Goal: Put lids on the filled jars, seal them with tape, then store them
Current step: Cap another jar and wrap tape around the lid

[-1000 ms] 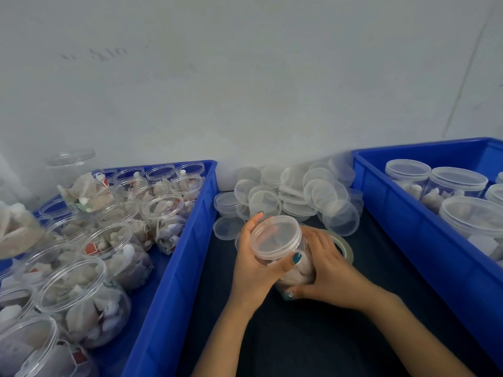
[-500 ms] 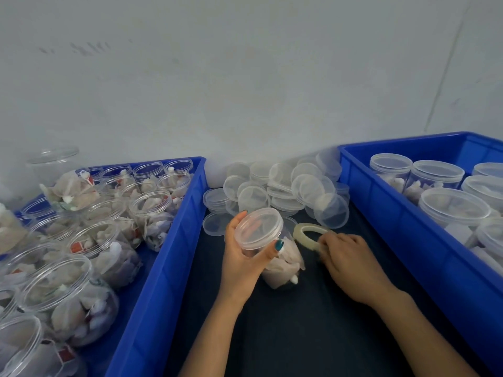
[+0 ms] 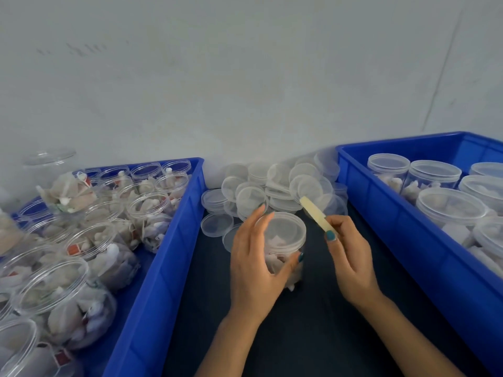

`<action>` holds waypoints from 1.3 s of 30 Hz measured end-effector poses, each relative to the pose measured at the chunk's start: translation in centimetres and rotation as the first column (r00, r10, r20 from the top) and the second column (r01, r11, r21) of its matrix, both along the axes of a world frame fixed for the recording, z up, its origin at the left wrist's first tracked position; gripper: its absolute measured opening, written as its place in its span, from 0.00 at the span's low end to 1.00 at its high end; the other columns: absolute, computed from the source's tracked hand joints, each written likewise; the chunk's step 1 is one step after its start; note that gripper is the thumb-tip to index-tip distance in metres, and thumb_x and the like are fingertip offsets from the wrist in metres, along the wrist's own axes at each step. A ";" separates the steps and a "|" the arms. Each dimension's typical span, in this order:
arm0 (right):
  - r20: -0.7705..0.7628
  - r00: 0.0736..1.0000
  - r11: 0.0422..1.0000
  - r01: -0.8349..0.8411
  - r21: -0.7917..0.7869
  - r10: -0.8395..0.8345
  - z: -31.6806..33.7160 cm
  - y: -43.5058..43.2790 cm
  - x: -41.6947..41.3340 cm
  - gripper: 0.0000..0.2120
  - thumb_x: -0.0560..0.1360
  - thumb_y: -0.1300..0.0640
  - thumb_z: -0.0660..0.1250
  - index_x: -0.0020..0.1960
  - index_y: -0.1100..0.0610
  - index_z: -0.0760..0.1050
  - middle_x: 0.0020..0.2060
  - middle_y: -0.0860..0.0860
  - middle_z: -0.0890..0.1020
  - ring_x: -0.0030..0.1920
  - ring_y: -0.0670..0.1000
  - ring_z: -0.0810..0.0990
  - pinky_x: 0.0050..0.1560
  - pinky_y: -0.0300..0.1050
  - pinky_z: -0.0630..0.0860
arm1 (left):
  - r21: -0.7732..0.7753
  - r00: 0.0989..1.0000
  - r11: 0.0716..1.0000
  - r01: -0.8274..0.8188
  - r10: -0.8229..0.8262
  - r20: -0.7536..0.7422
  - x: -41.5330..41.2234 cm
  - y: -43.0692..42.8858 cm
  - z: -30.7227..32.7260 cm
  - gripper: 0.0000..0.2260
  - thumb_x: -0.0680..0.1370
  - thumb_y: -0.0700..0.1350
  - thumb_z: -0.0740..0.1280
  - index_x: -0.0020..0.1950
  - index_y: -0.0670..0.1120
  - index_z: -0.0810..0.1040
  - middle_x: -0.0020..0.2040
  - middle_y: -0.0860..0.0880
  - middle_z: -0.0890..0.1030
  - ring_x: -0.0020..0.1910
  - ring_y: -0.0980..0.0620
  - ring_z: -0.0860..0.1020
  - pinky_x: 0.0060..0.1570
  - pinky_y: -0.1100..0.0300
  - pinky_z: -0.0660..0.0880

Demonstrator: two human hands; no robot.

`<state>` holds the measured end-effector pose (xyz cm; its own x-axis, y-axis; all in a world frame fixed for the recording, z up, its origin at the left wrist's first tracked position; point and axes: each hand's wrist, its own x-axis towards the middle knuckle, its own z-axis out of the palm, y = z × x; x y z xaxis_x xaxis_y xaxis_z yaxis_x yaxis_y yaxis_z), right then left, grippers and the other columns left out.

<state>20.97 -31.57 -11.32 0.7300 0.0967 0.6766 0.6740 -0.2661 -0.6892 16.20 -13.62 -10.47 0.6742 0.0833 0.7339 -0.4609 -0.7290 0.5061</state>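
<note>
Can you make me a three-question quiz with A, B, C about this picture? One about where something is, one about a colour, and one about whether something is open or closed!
1. Where is the pile of loose lids?
A. in the left bin
B. in the right bin
C. between the two bins

2. What colour are the bins?
A. blue
B. red
C. green

3. The jar in the left hand is:
A. without a lid
B. closed with a lid
C. tipped over and empty

Answers:
1 C, the heap lies outside both bins, in the gap between them.
2 A, both bins have bright blue walls.
3 B, a clear lid sits on top, while the right hand holds the roll of tape.
</note>
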 end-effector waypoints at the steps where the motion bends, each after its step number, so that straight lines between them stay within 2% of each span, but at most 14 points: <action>1: 0.069 0.996 0.997 0.058 -0.054 -0.054 0.0 0.0 -0.1 0.12 0.81 0.49 0.58 0.56 0.54 0.74 0.39 0.44 0.75 0.37 0.48 0.75 0.38 0.44 0.72 | 0.097 0.997 0.995 -0.019 0.012 0.070 -0.1 -0.1 0.1 0.32 0.76 0.54 0.73 0.76 0.48 0.67 0.77 0.53 0.66 0.77 0.55 0.64 0.74 0.62 0.62; 4: 0.281 0.947 0.970 0.199 -0.141 -0.153 0.0 0.3 -0.5 0.15 0.81 0.45 0.59 0.51 0.56 0.75 0.40 0.43 0.74 0.40 0.42 0.72 0.40 0.42 0.69 | 0.232 0.986 0.973 0.011 -0.049 0.159 -0.4 -0.9 0.0 0.27 0.82 0.53 0.65 0.78 0.44 0.65 0.79 0.50 0.65 0.78 0.52 0.62 0.76 0.50 0.62; 6: 0.323 0.935 0.976 0.193 -0.106 -0.150 0.4 0.7 -0.9 0.18 0.81 0.42 0.60 0.45 0.56 0.75 0.38 0.43 0.73 0.38 0.41 0.71 0.38 0.41 0.68 | 0.230 0.988 0.972 0.050 -0.081 0.129 -0.6 -1.3 0.0 0.25 0.85 0.51 0.60 0.80 0.44 0.62 0.80 0.50 0.64 0.79 0.51 0.61 0.75 0.46 0.63; 8: 0.333 0.931 0.983 0.176 -0.059 -0.147 0.8 0.9 -1.0 0.21 0.80 0.40 0.62 0.40 0.56 0.75 0.34 0.43 0.73 0.35 0.42 0.70 0.35 0.43 0.68 | 0.242 0.989 0.969 0.042 -0.074 0.125 -0.7 -1.3 0.0 0.24 0.84 0.48 0.60 0.80 0.45 0.62 0.79 0.50 0.65 0.79 0.51 0.62 0.75 0.45 0.65; 10: 0.369 0.915 0.981 0.191 -0.031 -0.166 1.1 0.8 -1.0 0.19 0.78 0.44 0.67 0.36 0.57 0.74 0.31 0.44 0.72 0.32 0.44 0.70 0.32 0.46 0.67 | 0.261 0.985 0.965 0.015 -0.060 0.163 -0.7 -1.2 0.0 0.23 0.84 0.46 0.61 0.78 0.44 0.65 0.77 0.49 0.68 0.77 0.52 0.65 0.74 0.46 0.67; 12: 0.418 0.888 0.976 0.218 -0.022 -0.189 1.2 0.7 -1.1 0.16 0.75 0.48 0.69 0.35 0.58 0.74 0.30 0.46 0.72 0.31 0.46 0.70 0.31 0.48 0.67 | 0.177 0.980 0.984 0.012 -0.047 0.192 -0.9 -1.4 -0.1 0.20 0.83 0.44 0.62 0.75 0.42 0.70 0.74 0.49 0.73 0.75 0.54 0.69 0.70 0.47 0.71; 14: 0.442 0.878 0.977 0.215 -0.016 -0.186 1.2 0.9 -1.2 0.13 0.75 0.50 0.69 0.36 0.58 0.75 0.31 0.46 0.73 0.33 0.46 0.70 0.32 0.48 0.68 | 0.016 0.978 0.999 0.040 -0.042 0.202 -1.0 -1.7 0.2 0.18 0.82 0.43 0.64 0.71 0.41 0.75 0.69 0.49 0.78 0.70 0.53 0.74 0.66 0.49 0.75; 17: 0.462 0.874 0.983 0.184 -0.026 -0.152 1.0 1.3 -1.5 0.07 0.76 0.52 0.67 0.42 0.54 0.75 0.35 0.44 0.74 0.36 0.44 0.71 0.36 0.45 0.67 | -0.144 0.969 0.988 0.048 -0.011 0.249 -1.1 -1.7 0.6 0.13 0.80 0.45 0.68 0.64 0.44 0.80 0.59 0.49 0.81 0.62 0.54 0.79 0.61 0.60 0.76; 20: 0.478 0.869 0.983 0.173 -0.056 -0.125 0.8 1.4 -1.5 0.08 0.78 0.51 0.65 0.43 0.54 0.75 0.36 0.44 0.74 0.36 0.45 0.71 0.38 0.44 0.67 | -0.271 0.976 0.961 0.061 0.000 0.218 -1.2 -1.6 0.9 0.08 0.79 0.48 0.70 0.56 0.47 0.81 0.52 0.52 0.82 0.54 0.53 0.81 0.55 0.64 0.75; 24: 0.531 0.842 0.969 0.200 -0.148 -0.093 0.4 1.2 -1.4 0.09 0.80 0.48 0.61 0.47 0.52 0.73 0.36 0.46 0.76 0.38 0.46 0.71 0.43 0.43 0.67 | -0.401 0.990 0.913 0.076 -0.022 0.138 -1.2 -1.3 1.1 0.06 0.78 0.51 0.69 0.50 0.50 0.80 0.48 0.56 0.82 0.51 0.53 0.81 0.53 0.65 0.74; 30: 0.650 0.754 0.867 0.384 -0.318 -0.096 0.5 0.4 -1.0 0.07 0.80 0.50 0.61 0.51 0.54 0.74 0.39 0.51 0.80 0.41 0.50 0.74 0.48 0.44 0.68 | -0.284 0.985 0.958 0.037 0.013 0.172 -1.0 -1.0 1.2 0.05 0.80 0.50 0.65 0.49 0.49 0.76 0.48 0.57 0.78 0.51 0.57 0.77 0.54 0.65 0.72; 34: 0.601 0.777 0.828 0.453 -0.330 -0.186 0.9 0.2 -0.8 0.13 0.81 0.51 0.58 0.48 0.57 0.77 0.40 0.51 0.79 0.41 0.53 0.74 0.47 0.45 0.66 | -0.185 0.975 0.982 0.046 -0.003 0.224 -1.0 -1.3 0.9 0.06 0.80 0.46 0.66 0.46 0.44 0.78 0.48 0.57 0.77 0.51 0.58 0.76 0.54 0.65 0.71; 39: 0.528 0.813 0.810 0.470 -0.351 -0.244 1.0 0.6 -0.7 0.13 0.81 0.51 0.58 0.46 0.57 0.77 0.39 0.50 0.78 0.39 0.52 0.73 0.45 0.46 0.65 | -0.100 0.972 0.995 0.019 0.005 0.235 -1.0 -1.1 0.7 0.07 0.80 0.45 0.66 0.45 0.44 0.79 0.48 0.55 0.78 0.50 0.58 0.75 0.53 0.63 0.73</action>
<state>20.23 -30.99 -10.31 0.4074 0.2615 0.8750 0.6590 -0.7475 -0.0835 15.21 -14.70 -9.77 0.4848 0.1605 0.8597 -0.5805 -0.6763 0.4536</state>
